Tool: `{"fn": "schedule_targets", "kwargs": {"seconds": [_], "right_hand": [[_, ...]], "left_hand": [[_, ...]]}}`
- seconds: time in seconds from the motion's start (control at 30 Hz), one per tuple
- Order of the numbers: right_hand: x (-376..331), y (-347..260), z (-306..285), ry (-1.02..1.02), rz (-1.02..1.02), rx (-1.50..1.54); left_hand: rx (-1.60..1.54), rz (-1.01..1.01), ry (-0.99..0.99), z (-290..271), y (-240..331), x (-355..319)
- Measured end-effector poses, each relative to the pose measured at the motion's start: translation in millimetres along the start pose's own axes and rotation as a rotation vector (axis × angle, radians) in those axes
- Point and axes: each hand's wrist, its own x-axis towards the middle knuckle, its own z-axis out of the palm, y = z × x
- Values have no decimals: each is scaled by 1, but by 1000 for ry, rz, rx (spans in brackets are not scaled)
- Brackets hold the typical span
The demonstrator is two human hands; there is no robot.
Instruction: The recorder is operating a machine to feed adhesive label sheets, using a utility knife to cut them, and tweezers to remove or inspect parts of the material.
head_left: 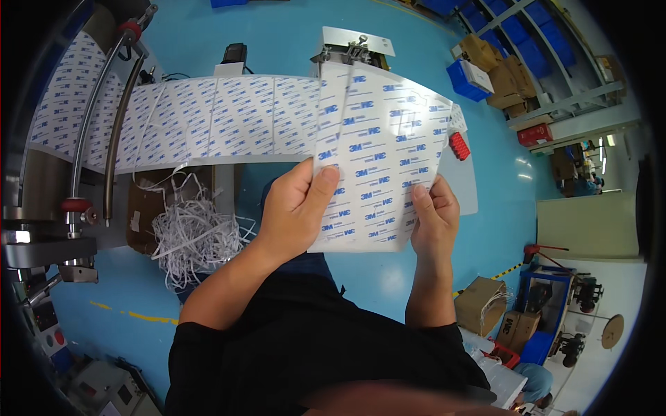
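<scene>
Both my hands hold up a small stack of white sheets (385, 149) printed with rows of small blue marks. My left hand (295, 208) grips the stack's lower left edge, thumb on top. On the lower right edge sits my right hand (433, 215), fingers curled behind and thumb in front. The sheets fan apart slightly at the top left. Behind them a long band of the same printed material (208, 121) runs across a machine table from rollers (104, 118) on the left to a metal cutter head (354, 48).
A brown carton (149, 208) overflowing with white paper trimmings (194, 236) stands under the table on the blue floor. A red block (459, 145) lies at the table's right end. Blue bins and cardboard boxes (496, 69) fill shelving at the upper right; more boxes (482, 301) stand lower right.
</scene>
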Motion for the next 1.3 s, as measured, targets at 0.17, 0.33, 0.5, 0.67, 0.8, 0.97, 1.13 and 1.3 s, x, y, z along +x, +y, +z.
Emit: {"fn": "schedule_targets", "kwargs": {"seconds": [0.17,0.33,0.5,0.67,0.8,0.97,1.13,1.3], "right_hand": [[-3,1,11,23,-72,3],[-6,2,11,65,-64,-4],[-5,6,14,74,-66,38],[-2,10,16,39,-78,107],[4,15,15,-9,-80,139],[12,10,17,-128,-39,213],[14,-5,16,-253,57,223],[16,-20,21,-320,43,149]], "left_hand": [[612,130,108,-9,7,1],[461,203,318,-24,13,3],[463,171,501,-52,19,-9],[486,182,747,-112,17,-23],[858,318,839,-158,10,-47],[1242,-116,859,-146,31,-71],[155,-51,208,-51,46,-59],[10,-156,161,3,53,-38]]}}
